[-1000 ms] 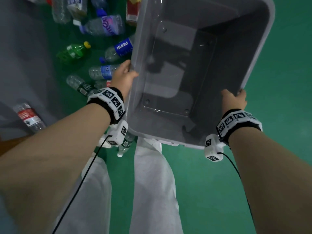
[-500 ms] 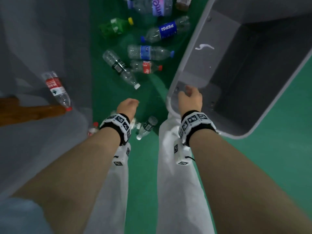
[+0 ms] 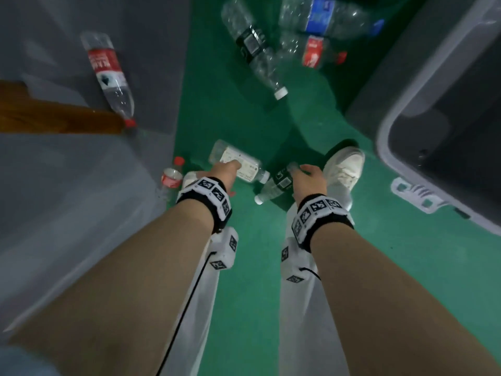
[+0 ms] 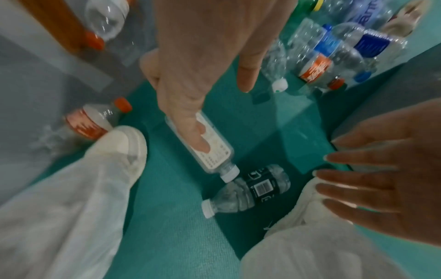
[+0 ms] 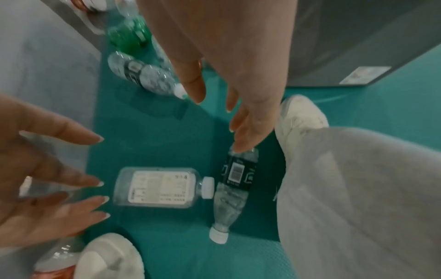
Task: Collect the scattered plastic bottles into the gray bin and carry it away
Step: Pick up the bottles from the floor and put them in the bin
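Observation:
Two bottles lie on the green floor between my feet. One is a flat clear bottle with a white label point(image 3: 238, 165) point(image 4: 212, 151) point(image 5: 157, 186). The other is a crumpled bottle with a black label point(image 3: 276, 185) point(image 4: 257, 188) point(image 5: 238, 175). My left hand point(image 3: 230, 169) point(image 4: 205, 105) reaches down over the white-label bottle with straight fingers. My right hand point(image 3: 309, 175) point(image 5: 229, 120) is spread just above the black-label bottle's base. Neither hand grips anything. The gray bin point(image 3: 401, 109) stands on the floor to the right, away from both hands.
More bottles lie ahead: a black-label one point(image 3: 252, 47), a red-label one point(image 3: 311, 52), a blue-label one point(image 3: 322, 14). Another red-label bottle point(image 3: 111, 74) lies on the grey floor by a brown wooden piece point(image 3: 54, 118). A small red-cap bottle point(image 3: 172, 177) sits beside my left foot.
Both hands held the bin a second ago. The left let go first, then the right. The bin now stands on the floor and both hands have dropped toward the bottles at my feet.

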{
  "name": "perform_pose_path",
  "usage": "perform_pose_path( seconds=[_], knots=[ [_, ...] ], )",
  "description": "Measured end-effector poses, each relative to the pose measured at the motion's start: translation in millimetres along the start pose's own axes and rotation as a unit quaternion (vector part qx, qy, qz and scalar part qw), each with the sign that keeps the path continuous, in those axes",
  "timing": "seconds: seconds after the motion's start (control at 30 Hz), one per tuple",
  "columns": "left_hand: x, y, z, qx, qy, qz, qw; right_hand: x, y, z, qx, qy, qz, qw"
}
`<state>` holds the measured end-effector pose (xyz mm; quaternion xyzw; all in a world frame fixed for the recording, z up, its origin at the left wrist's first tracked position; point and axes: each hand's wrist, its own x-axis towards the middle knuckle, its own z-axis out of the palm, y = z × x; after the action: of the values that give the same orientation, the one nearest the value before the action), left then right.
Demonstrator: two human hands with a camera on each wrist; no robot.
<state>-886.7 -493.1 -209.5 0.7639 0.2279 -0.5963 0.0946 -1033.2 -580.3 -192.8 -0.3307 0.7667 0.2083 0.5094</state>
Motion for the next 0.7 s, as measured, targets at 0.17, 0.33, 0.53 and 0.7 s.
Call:
perform_pose_path(
  seconds=[0.17,0.33,0.53,0.7],
  knots=[
    [57.5,-29.1,22.8,-0.068,-0.027,-0.045,0.996,67.3,36.8,43.3,-0.017,0.017,0.125,0.992],
    [109.0,-28.9,38.0,-0.107,-0.031,-0.046,0.993,111.3,57.4,74.8,0.061,0.010,0.204,0.977],
    [145.3,-18.0,36.3,-0.017,0.005,0.020,1.000,134.7,61.6,81.8,0.099,0.011,0.137,0.986],
    [118.3,-8.3,29.5,-0.084,0.028,-0.015,0.996,115.9,46.5,62.8,0.117,-0.003,0.096,0.989]
  ],
)
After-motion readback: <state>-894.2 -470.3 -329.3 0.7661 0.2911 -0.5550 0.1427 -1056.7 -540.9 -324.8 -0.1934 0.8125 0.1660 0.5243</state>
